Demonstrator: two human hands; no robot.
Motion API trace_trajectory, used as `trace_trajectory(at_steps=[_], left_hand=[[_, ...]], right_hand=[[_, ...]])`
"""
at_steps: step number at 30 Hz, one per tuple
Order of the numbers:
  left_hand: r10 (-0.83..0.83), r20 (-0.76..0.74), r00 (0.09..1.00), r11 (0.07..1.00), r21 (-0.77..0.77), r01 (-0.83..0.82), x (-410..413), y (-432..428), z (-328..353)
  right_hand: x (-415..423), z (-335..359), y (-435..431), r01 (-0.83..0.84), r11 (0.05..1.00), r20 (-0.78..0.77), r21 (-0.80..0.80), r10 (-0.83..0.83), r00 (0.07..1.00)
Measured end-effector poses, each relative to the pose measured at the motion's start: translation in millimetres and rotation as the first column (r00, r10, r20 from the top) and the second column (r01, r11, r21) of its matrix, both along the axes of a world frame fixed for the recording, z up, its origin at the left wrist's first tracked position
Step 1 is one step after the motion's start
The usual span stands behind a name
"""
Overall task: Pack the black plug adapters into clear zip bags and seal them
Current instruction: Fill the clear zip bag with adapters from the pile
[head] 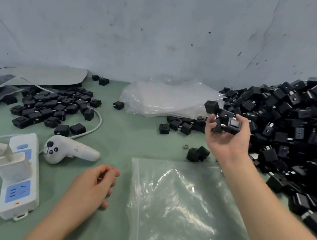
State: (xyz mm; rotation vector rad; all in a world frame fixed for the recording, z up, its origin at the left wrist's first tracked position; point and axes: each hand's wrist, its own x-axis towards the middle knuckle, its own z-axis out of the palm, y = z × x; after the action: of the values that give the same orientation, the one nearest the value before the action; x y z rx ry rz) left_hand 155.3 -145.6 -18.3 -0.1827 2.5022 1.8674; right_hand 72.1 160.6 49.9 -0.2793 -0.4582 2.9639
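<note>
My right hand [231,139] is raised above the table, palm up, and grips a handful of black plug adapters [222,119]. A big heap of black plug adapters [300,128] fills the right side, just beyond that hand. A clear zip bag [179,209] lies flat on the green table in front of me, below the right hand, with nothing in it. My left hand [92,186] rests on the table left of the bag, fingers loosely curled, holding nothing. A smaller spread of adapters [52,106] lies at the back left.
A white power strip [21,179] with a plugged-in charger sits at the front left, beside a white handheld controller [70,151] and its cable. A stack of clear plastic bags [169,98] lies at the back centre. Two loose adapters [197,154] sit near the bag. The wall is close behind.
</note>
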Motion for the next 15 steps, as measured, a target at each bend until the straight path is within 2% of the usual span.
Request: trace_trajectory(at_steps=[4, 8, 12, 15], left_hand=[[0.016, -0.015, 1.000, 1.000, 0.014, -0.015, 1, 1, -3], [0.005, -0.041, 0.999, 1.000, -0.010, -0.006, 2, -1, -6], [0.017, -0.089, 0.996, 0.999, -0.032, -0.020, 7, 1, -4], [0.052, -0.246, 0.968, 0.995, -0.066, -0.070, 14, 10, 14]], right_hand=[[30, 1, -8, -0.086, 0.981, -0.130, -0.175, 0.064, 0.989], [55, 0, -18, -0.112, 0.956, -0.111, -0.272, 0.084, 0.990], [77, -1, -24, -0.136, 0.953, -0.074, -0.271, 0.120, 0.990], [94, -1, -27, -0.202, 0.952, -0.050, -0.230, 0.195, 0.979]])
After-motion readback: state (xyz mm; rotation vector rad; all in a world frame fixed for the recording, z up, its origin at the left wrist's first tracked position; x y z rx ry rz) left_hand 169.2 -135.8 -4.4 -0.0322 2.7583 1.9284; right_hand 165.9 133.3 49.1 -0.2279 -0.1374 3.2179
